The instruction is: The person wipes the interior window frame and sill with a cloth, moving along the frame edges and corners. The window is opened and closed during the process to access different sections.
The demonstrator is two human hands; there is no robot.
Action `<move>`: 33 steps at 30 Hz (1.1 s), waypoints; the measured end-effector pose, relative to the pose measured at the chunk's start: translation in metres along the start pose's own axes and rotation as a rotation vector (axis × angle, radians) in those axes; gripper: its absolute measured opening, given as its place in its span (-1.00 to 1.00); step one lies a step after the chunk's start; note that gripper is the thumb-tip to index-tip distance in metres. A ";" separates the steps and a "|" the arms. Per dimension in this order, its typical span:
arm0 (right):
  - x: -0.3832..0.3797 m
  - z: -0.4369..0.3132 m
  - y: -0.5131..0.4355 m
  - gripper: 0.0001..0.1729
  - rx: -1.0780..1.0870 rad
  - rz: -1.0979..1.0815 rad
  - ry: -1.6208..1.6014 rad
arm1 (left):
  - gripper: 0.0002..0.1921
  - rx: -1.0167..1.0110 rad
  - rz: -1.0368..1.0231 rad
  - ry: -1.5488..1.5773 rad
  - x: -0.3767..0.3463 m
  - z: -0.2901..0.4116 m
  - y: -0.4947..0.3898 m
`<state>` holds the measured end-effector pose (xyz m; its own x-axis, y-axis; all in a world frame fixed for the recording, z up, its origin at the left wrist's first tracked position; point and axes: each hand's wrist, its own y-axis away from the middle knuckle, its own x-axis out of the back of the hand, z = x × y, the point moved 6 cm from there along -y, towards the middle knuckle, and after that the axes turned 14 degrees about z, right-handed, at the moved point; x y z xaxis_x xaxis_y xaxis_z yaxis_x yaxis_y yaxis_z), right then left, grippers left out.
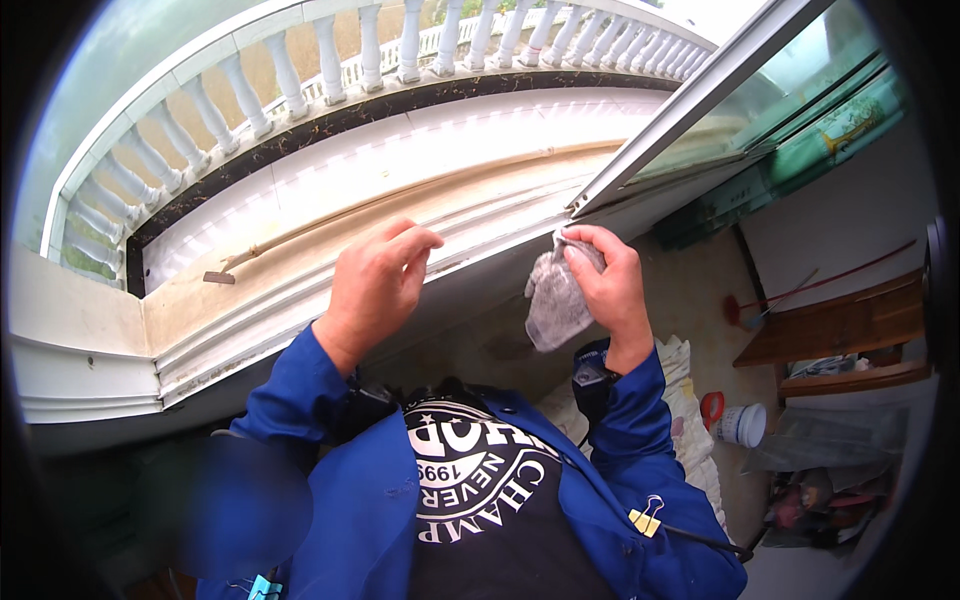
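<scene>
My right hand (615,281) pinches the top of a damp-looking, stained grey cloth (559,307) between thumb and fingers. The cloth hangs down, just below the lower end of the sliding window sash (697,105). To its left, my left hand (375,292) is raised over the white window track (480,244), with fingers loosely curled and thumb a little apart from the index finger. Nothing shows in that hand; its palm side is partly hidden. Brown dirt marks parts of the track and the sill's inner edge.
A long wooden-handled tool (360,202) lies on the outer ledge. White balusters (409,45) rise beyond. At right are a green curtain (810,157), a wooden shelf (840,322), a white tub (742,426), a red tape roll (712,409) and a pale quilted cloth (679,397).
</scene>
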<state>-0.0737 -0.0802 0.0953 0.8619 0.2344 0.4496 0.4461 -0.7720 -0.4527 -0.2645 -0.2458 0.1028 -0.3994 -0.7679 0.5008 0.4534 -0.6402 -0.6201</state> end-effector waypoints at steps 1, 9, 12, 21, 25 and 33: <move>-0.008 -0.005 -0.008 -0.82 0.167 0.024 0.074 | -0.87 0.010 0.035 0.005 0.010 -0.002 0.005; -0.077 -0.010 -0.006 -0.90 0.319 -0.075 0.904 | -0.87 0.197 0.344 -0.062 0.098 -0.031 0.045; -0.103 -0.041 0.016 -0.87 0.407 -0.177 0.818 | -0.87 0.187 0.412 -0.100 0.118 -0.037 0.054; -0.164 -0.108 0.076 -0.92 0.426 -0.248 0.358 | -0.87 0.152 0.405 -0.059 0.124 -0.033 0.057; -0.181 -0.124 0.084 -0.90 0.307 -0.383 0.004 | -0.86 0.134 0.476 -0.079 0.140 -0.034 0.060; -0.144 -0.069 0.084 -0.84 -0.244 -1.009 -0.489 | -0.84 0.240 0.555 -0.117 0.175 -0.042 0.092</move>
<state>-0.1767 -0.2197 0.0453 0.1633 0.9748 0.1518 0.9745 -0.1833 0.1291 -0.3263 -0.4383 0.1085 0.0318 -0.9763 0.2139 0.7407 -0.1207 -0.6609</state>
